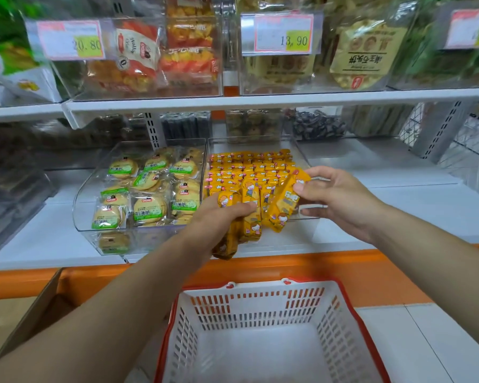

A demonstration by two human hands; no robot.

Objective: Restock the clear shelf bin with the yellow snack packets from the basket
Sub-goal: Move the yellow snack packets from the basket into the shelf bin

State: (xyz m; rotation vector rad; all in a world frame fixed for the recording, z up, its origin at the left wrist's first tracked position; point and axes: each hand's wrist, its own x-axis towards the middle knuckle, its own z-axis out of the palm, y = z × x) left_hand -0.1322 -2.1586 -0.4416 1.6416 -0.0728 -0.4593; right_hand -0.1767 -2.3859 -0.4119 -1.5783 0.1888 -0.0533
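I am holding a bunch of yellow snack packets [250,214] at the front lip of the clear shelf bin [302,153], which is already carrying neat rows of the same packets. My left hand [219,219] is wrapping its fingers around the bunch from below. My right hand [332,194] is pinching the top end of one tilted packet [285,203] between thumb and fingertips, other fingers loosely curled. The packets look light, soft and crinkly, with slick film, so I judge they could slide out of the fan; gripping mid-body or the sealed ends seems safest. Left of the bin, a second clear bin [86,189] is holding round biscuits. Below the bin, the white basket [340,313] is looking empty.
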